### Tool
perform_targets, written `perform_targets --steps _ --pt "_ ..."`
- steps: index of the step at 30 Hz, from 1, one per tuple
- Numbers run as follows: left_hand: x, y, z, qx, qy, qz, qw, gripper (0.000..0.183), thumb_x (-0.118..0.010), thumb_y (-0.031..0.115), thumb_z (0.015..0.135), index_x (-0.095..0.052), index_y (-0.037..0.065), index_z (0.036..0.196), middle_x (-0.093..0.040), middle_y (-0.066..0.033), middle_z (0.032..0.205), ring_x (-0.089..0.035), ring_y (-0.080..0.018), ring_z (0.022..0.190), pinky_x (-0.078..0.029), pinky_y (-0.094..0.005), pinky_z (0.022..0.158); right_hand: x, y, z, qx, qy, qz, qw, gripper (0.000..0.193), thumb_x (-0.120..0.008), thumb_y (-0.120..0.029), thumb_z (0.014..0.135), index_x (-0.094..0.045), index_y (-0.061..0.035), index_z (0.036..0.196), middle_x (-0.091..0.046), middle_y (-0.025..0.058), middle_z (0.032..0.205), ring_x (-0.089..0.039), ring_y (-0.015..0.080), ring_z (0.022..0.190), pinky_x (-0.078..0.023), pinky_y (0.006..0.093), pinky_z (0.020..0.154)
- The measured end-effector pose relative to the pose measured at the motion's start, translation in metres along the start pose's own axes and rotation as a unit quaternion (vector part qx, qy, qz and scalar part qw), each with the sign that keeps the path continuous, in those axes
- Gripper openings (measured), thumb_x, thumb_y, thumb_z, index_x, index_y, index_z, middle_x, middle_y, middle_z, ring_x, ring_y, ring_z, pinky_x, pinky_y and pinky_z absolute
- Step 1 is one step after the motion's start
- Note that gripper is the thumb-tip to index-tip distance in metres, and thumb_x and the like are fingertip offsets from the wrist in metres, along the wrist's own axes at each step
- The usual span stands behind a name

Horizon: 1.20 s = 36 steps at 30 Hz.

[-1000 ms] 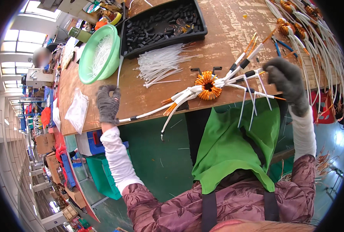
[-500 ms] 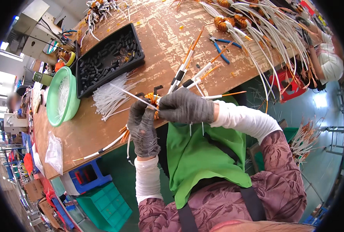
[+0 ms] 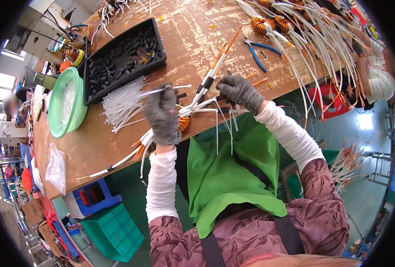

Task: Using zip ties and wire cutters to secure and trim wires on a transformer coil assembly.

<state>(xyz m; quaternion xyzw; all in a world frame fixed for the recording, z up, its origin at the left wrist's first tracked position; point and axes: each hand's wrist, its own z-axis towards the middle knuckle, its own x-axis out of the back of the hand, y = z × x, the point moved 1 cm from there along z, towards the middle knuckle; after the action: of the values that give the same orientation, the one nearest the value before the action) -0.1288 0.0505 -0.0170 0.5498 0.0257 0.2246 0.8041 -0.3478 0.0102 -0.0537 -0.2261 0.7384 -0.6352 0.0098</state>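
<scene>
My left hand (image 3: 162, 116), in a grey glove, is closed on a white cable tie (image 3: 179, 86) whose end sticks out to the right. Just beside and beneath it, on the table edge, lies a copper-wound ring coil (image 3: 184, 123), partly hidden by that hand. White-sleeved wires (image 3: 197, 105) with black tube pieces and bare copper ends fan out from the coil. Gloved in grey too, my right hand (image 3: 242, 92) has its fingers closed around some of these wires, right of the coil. Several thin white strands (image 3: 217, 131) hang over the green apron.
A pile of cable ties (image 3: 119, 104) lies beside a black tray (image 3: 86, 80) of short black tubes. Left of these stands a green basin (image 3: 82, 107). Blue-handled pliers (image 3: 258, 58) and more coils (image 3: 260, 26) with long wires lie far right. Another person (image 3: 375, 71) works at the right.
My hands have come apart: the right moved up and right from the coil to the wires, the left rose slightly with the cable tie, which now lies nearly level.
</scene>
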Motion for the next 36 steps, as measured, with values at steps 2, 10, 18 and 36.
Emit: perform_targets --steps 2,10,18,36 --pt "-0.016 -0.019 0.005 -0.015 -0.021 0.050 0.998 0.018 -0.057 0.017 0.085 -0.061 0.000 0.086 -0.063 -0.0103 0.075 -0.060 -0.0170 0.067 -0.046 -0.0290 0.063 0.001 0.005 -0.003 -0.057 -0.021 0.036 0.998 0.022 -0.054 -0.017 0.083 -0.058 0.0002 0.096 -0.062 0.0078 0.071 -0.058 0.0122 0.060 -0.047 0.0262 0.052" --pt "-0.035 -0.024 0.012 0.105 -0.166 0.046 0.979 0.020 -0.055 0.014 0.086 -0.063 -0.003 0.090 -0.065 -0.0081 0.073 -0.058 -0.0124 0.065 -0.045 -0.0240 0.065 -0.002 -0.037 -0.002 -0.135 -0.197 0.219 0.946 0.025 -0.052 -0.017 0.085 -0.057 -0.0031 0.105 -0.063 0.0068 0.069 -0.048 0.0065 0.042 -0.041 0.0199 0.037" --pt "-0.017 0.020 -0.013 0.204 -0.192 -0.217 0.935 0.024 -0.054 0.006 0.084 -0.058 -0.002 0.106 -0.063 -0.0074 0.092 -0.057 -0.0120 0.085 -0.044 -0.0256 0.077 -0.018 -0.029 -0.011 -0.156 -0.044 0.160 0.974 0.021 -0.056 -0.023 0.083 -0.062 -0.0023 0.082 -0.058 0.0032 0.057 -0.047 0.0082 0.038 -0.035 0.0212 0.035" --pt "-0.049 0.000 -0.032 -0.062 0.052 0.010 0.997 0.014 -0.060 -0.002 0.076 -0.064 0.000 0.090 -0.060 -0.0091 0.081 -0.056 -0.0209 0.074 -0.044 -0.0315 0.070 -0.012 -0.016 -0.014 -0.138 -0.153 0.264 0.942 0.029 -0.053 -0.028 0.086 -0.064 -0.0022 0.092 -0.056 0.0022 0.060 -0.047 0.0072 0.046 -0.037 0.0208 0.042"
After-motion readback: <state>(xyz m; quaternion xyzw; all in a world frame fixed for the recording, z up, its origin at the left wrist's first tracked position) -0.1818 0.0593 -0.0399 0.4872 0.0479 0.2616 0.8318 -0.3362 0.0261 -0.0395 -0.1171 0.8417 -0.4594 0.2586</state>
